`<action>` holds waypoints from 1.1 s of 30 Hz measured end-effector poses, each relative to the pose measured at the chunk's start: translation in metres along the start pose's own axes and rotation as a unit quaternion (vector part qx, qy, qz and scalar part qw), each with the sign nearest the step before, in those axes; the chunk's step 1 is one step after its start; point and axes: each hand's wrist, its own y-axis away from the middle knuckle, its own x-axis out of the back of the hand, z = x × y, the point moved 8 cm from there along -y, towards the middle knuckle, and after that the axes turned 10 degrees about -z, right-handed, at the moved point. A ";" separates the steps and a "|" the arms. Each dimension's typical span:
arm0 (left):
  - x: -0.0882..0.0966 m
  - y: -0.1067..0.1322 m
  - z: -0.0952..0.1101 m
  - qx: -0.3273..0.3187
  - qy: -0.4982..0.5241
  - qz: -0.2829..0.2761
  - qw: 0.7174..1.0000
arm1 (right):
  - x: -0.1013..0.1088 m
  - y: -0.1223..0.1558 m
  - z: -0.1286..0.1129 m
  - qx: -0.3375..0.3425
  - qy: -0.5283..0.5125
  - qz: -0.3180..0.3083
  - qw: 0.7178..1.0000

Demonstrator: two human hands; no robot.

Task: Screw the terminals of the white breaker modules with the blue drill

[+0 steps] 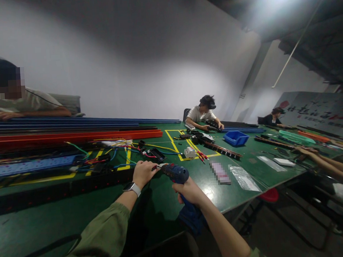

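My right hand (189, 191) is wrapped around the grip of a blue cordless drill (177, 172), whose nose points left. At its tip is a short, light metal bit (161, 166). Close to that tip, my left hand (145, 172) is closed with fingers pinched; what it holds is too small to make out. A long black bar with small red spots (85, 188) lies on the green table (153, 218), its right end running behind my left hand. Just beyond are coloured wires (114, 149) and a black plastic part (155, 154).
Orange rails (73, 137) and blue rails (107, 120) lie along the back left. To the right are a white breaker block (189, 152), a phone (220, 173), a plastic bag (244, 178) and a blue bin (236, 138). Several other people sit around the tables.
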 end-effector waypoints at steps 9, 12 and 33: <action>0.000 0.000 0.000 -0.003 -0.010 -0.004 1.000 | 0.000 0.000 0.000 0.002 0.003 -0.001 1.000; -0.001 0.000 -0.001 -0.003 -0.012 -0.005 1.000 | -0.001 0.000 0.000 -0.001 0.004 -0.001 1.000; 0.002 0.001 0.001 0.006 -0.004 -0.001 1.000 | -0.001 0.003 -0.003 -0.020 0.011 0.008 1.000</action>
